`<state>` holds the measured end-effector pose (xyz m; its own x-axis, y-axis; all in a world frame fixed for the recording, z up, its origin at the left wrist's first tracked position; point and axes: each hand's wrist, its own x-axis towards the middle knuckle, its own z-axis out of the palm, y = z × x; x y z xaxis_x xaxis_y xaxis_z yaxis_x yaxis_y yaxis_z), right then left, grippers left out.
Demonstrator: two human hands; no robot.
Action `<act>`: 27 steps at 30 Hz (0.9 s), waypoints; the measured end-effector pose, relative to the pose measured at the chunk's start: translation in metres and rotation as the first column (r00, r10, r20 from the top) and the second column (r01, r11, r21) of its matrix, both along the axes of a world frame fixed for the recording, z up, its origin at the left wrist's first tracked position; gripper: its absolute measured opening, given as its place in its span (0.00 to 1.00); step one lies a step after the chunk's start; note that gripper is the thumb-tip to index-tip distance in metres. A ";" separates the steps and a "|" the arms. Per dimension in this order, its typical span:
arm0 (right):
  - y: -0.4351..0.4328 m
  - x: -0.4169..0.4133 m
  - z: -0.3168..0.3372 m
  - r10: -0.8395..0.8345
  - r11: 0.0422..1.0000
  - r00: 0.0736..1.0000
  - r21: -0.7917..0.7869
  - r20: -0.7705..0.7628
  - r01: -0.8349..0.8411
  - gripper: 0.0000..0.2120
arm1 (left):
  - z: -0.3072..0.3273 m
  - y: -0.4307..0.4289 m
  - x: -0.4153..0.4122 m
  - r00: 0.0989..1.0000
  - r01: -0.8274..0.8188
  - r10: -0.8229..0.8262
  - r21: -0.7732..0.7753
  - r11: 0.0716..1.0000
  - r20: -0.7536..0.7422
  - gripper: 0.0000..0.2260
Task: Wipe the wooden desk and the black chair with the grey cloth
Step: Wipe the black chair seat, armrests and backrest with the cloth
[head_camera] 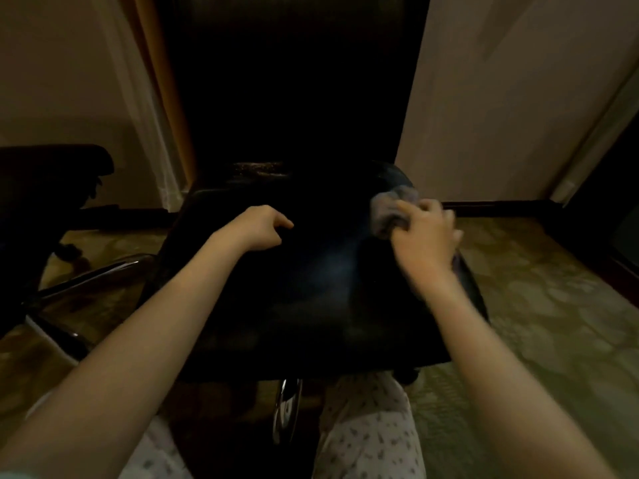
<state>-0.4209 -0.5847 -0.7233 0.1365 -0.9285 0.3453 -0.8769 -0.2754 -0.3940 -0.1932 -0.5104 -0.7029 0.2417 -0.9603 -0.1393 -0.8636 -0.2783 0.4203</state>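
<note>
Head view: right hand grips crumpled grey cloth at two o'clock on glossy black chair seat; left hand loosely curled, empty.

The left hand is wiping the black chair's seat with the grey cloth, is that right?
No, it is the right hand that grips the grey cloth on the black chair's seat; the head view shows it. The left hand holds no cloth.

Cloth on chair seat's right; second chair left.
</note>
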 end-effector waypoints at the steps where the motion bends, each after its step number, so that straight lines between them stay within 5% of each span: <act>1: 0.011 0.022 -0.004 0.071 0.997 0.997 0.015 -0.013 -0.071 0.20 | 0.000 0.007 0.007 1.000 -0.016 0.016 0.009 1.000 0.004 0.21; 8: 0.082 0.133 -0.014 0.401 0.916 0.910 0.080 -0.107 -0.394 0.24 | -0.019 0.060 0.061 0.941 -0.338 0.334 0.083 0.938 0.058 0.23; 12: 0.121 0.145 -0.027 0.581 0.807 0.784 0.032 -0.222 -0.589 0.24 | -0.029 0.075 0.075 0.833 -0.534 0.545 0.122 0.837 -0.096 0.26; 20: 0.088 0.096 -0.023 0.404 0.908 0.887 -0.023 -0.225 -0.419 0.21 | -0.029 0.074 0.088 0.736 -0.589 0.629 0.223 0.777 -0.251 0.42; 22: 0.105 0.115 -0.022 0.406 0.908 0.895 -0.028 -0.184 -0.417 0.22 | -0.029 0.077 0.090 0.742 -0.573 0.625 0.256 0.779 -0.241 0.39; 27: 0.163 0.175 -0.038 0.557 0.814 0.800 -0.046 -0.225 -0.579 0.21 | -0.033 0.087 0.101 0.763 -0.589 0.622 0.209 0.781 -0.177 0.12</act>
